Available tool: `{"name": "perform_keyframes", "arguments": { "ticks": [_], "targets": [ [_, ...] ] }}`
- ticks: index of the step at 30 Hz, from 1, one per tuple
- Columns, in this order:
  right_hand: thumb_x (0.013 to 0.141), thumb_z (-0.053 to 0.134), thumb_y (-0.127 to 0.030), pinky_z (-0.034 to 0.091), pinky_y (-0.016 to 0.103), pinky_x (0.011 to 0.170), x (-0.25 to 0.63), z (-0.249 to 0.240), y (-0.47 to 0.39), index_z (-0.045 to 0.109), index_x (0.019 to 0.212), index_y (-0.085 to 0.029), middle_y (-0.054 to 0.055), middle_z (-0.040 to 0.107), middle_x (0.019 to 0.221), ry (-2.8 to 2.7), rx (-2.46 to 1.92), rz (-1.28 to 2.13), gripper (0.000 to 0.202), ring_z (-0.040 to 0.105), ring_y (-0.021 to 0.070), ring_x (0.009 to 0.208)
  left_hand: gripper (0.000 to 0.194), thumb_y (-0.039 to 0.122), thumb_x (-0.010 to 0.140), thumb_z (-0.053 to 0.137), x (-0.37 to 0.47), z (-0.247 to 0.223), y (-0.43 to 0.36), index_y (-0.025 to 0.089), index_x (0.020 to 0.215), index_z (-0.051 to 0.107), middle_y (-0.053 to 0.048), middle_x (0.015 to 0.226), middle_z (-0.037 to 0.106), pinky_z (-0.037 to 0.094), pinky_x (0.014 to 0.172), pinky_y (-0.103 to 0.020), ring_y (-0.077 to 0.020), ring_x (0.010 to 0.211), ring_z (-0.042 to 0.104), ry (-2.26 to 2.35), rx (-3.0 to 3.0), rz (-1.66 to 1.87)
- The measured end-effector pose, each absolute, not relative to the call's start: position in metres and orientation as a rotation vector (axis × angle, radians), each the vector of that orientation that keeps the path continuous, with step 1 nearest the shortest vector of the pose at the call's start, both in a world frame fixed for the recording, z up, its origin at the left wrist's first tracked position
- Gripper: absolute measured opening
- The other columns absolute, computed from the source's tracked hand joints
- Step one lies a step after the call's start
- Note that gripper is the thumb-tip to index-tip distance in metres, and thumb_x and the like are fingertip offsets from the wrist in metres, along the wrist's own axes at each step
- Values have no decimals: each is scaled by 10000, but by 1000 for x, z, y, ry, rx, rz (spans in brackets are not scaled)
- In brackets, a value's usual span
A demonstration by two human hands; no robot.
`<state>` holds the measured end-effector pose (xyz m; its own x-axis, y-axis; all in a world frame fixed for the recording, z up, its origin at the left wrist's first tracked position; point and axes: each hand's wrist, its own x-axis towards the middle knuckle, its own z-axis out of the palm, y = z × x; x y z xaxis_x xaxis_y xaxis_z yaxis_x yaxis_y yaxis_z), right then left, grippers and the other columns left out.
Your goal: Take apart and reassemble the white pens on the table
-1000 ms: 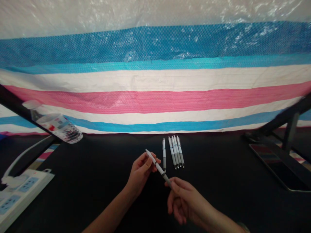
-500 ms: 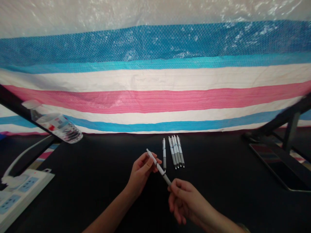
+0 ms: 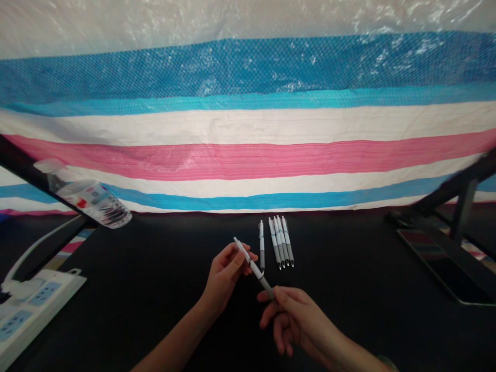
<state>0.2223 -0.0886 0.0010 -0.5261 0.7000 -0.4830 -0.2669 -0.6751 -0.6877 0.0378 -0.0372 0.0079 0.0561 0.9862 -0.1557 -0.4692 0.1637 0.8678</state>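
A white click pen with a grey grip point(image 3: 254, 268) slants between my two hands above the black table. My left hand point(image 3: 228, 268) pinches its white barrel between thumb and fingers. At the lower end, my right hand point(image 3: 296, 315) has thumb and finger closed on the grey part, hiding the tip; its other fingers hang loosely curled. Just beyond my left fingers, a single matching pen point(image 3: 262, 243) lies on the table. Right of it, several like pens point(image 3: 281, 242) lie side by side in a row, tips toward me.
The black table point(image 3: 163, 289) runs back to a striped plastic sheet point(image 3: 248, 160). A clear bottle point(image 3: 95, 199) leans at the left, behind a white power strip point(image 3: 42, 305) with a plugged-in cable. A dark phone point(image 3: 445, 268) lies at the right, near a black metal support point(image 3: 463, 212).
My right hand's fingers have shifted slightly around the pen's lower end, the loose ones opening a little to the left. My left hand and the pens on the table stay put.
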Motion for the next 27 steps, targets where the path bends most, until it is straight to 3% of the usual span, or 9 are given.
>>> {"name": "perform_keyframes", "arguments": {
  "ticks": [2, 8, 15, 18, 21, 24, 27],
  "targets": [
    [749, 741, -635, 349, 154, 330, 222, 1, -89, 500, 921, -169, 35, 708, 756, -770, -1043, 2187, 552, 601, 96, 396, 264, 348, 806, 791, 38, 8, -37, 133, 939, 714, -81, 806, 739, 460, 610, -242, -124, 626, 585, 905, 745, 1271],
    [788, 645, -696, 274, 156, 331, 224, -8, -86, 497, 799, -171, 10, 640, 571, -700, -984, 2252, 546, 544, 87, 350, 267, 340, 793, 801, 37, 5, -37, 131, 933, 710, -83, 794, 734, 449, 614, -251, -128, 616, 574, 864, 734, 1268],
    [724, 664, -735, 151, 165, 276, 228, -15, -84, 476, 718, -199, -32, 553, 439, -725, -1034, 2326, 568, 339, 49, 246, 239, 331, 764, 831, 39, 9, -37, 144, 837, 703, -52, 751, 701, 458, 662, -243, -138, 679, 587, 769, 710, 1261],
    [735, 674, -717, 149, 158, 284, 230, -15, -83, 482, 714, -197, -47, 517, 423, -703, -1045, 2341, 554, 324, 45, 248, 239, 339, 765, 832, 41, 10, -37, 154, 825, 693, -48, 749, 699, 501, 763, -284, -183, 788, 650, 724, 684, 1263],
    [773, 646, -713, 210, 161, 307, 230, -15, -83, 519, 716, -174, -19, 544, 456, -720, -996, 2351, 557, 391, 62, 282, 253, 354, 773, 825, 42, 11, -37, 157, 842, 682, -44, 761, 705, 536, 773, -325, -198, 770, 685, 730, 671, 1251],
    [810, 594, -721, 389, 205, 396, 228, -10, -83, 618, 804, -112, 85, 656, 669, -808, -925, 2312, 610, 579, 127, 460, 358, 361, 798, 802, 41, 13, -38, 175, 1071, 663, -48, 804, 729, 557, 743, -328, -197, 742, 704, 819, 727, 1249],
    [857, 545, -694, 447, 248, 438, 229, 2, -82, 670, 978, -99, 121, 671, 893, -1116, -999, 2157, 620, 594, 138, 542, 639, 356, 830, 771, 38, 14, -37, 238, 1380, 468, -42, 835, 752, 553, 685, -303, -182, 685, 708, 928, 821, 1248]
  ]
}}
